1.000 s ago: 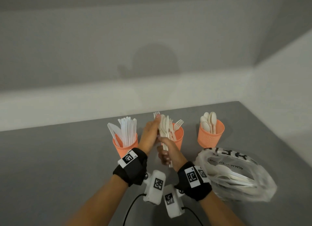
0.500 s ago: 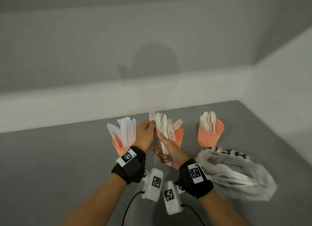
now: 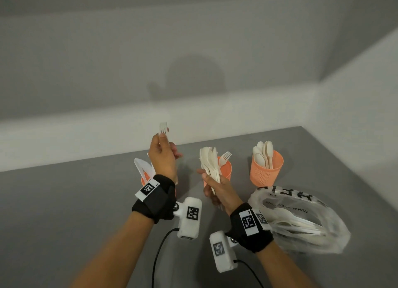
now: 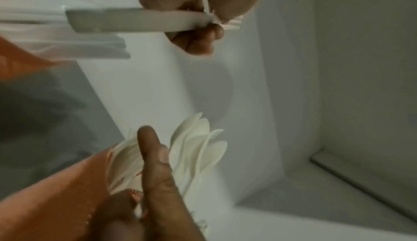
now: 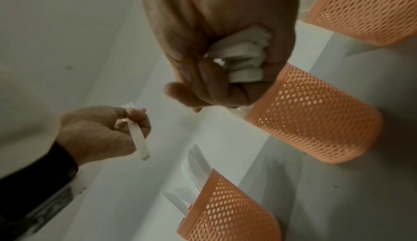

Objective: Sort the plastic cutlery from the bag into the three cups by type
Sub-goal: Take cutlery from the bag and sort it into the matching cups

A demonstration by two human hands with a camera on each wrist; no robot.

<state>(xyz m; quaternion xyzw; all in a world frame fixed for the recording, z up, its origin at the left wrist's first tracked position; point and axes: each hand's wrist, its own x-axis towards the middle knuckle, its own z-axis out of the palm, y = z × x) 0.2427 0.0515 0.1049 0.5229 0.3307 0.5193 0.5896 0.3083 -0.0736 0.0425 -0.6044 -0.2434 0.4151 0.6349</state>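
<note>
Head view, nearest first: the right hand [image 3: 215, 188] at about 5 o'clock of centre is wrapped around the handles of a fanned bundle of cutlery [image 3: 210, 162], heads up, just in front of the middle cup [image 3: 226, 169]; the left hand [image 3: 162, 156] at about 7 o'clock, raised beside it and apart from the bundle, pinches a single white fork [image 3: 163, 128] near its head, tines up, handle hanging down through the palm.

As I judge it, the step is dropping that fork into the middle cup, where a fork already stands; carry it toward 3 o'clock, clear of the bundle's spoon bowls, lower it handle-first inside the rim, and release only once the handle is in; keep the right hand's grip firm so the fan does not slip.

Cutlery is thin, pale, rigid plastic, light and likely slippery; the orange mesh cups stand in a row, knives in the left cup [image 3: 145, 176] behind the left wrist, spoons in the right cup [image 3: 267, 169] at 3 o'clock; the clear bag [image 3: 301, 218] at 4 o'clock lies on the grey table [image 3: 64, 212], more pieces inside it.
</note>
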